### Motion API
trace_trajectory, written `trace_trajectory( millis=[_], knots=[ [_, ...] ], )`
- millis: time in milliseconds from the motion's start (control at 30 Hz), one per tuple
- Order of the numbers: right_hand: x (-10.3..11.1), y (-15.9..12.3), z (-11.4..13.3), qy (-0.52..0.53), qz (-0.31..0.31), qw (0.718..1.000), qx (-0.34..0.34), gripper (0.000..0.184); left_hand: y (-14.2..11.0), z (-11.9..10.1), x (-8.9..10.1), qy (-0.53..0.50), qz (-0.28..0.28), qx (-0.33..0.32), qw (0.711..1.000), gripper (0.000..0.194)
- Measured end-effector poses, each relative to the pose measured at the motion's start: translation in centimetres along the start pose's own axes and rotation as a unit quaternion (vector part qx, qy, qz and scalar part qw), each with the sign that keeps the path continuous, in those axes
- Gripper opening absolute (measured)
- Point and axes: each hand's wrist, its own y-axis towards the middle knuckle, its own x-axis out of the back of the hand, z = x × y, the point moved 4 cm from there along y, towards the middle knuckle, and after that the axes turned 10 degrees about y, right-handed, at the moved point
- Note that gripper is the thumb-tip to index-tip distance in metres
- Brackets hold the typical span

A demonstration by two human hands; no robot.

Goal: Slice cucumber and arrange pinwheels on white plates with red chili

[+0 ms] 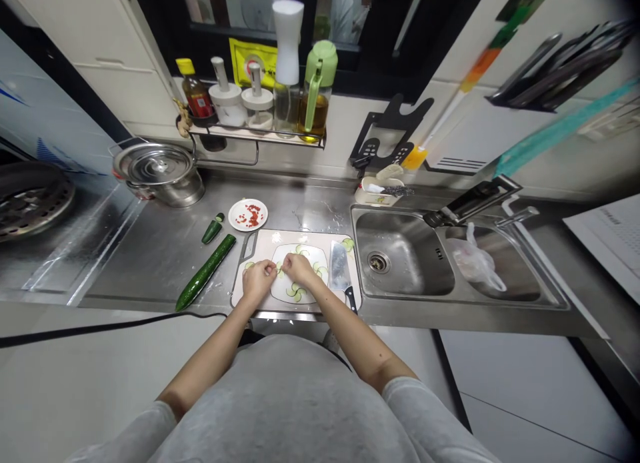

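Grip of left hand (pixel 258 280) and right hand (pixel 298 268) pinched a cucumber slice (pixel 279 268) above the white plate (pixel 283 291), just below the frame's centre, while a knife (pixel 340 266) lay rightward on the cutting board (pixel 273 238).

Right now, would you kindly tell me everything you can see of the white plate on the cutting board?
The white plate is squarish with rounded corners, smooth and probably ceramic. It lies flat on the pale cutting board, left of the kitchen knife. Thin cucumber slices, pale with green edges, rest on it in curved clusters near the rim. The left grip and right grip hide part of it; I cannot tell whether either touches it.
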Motion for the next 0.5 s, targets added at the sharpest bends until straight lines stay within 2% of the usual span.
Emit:
trace_trajectory(
  millis=[500],
  knots=[
    [-0.47, 0.57, -0.08, -0.068, 0.015, 0.997, 0.017, 0.009, 0.57, -0.16, -0.68, 0.068, -0.008, -0.030, 0.997, 0.017]
  ],
)
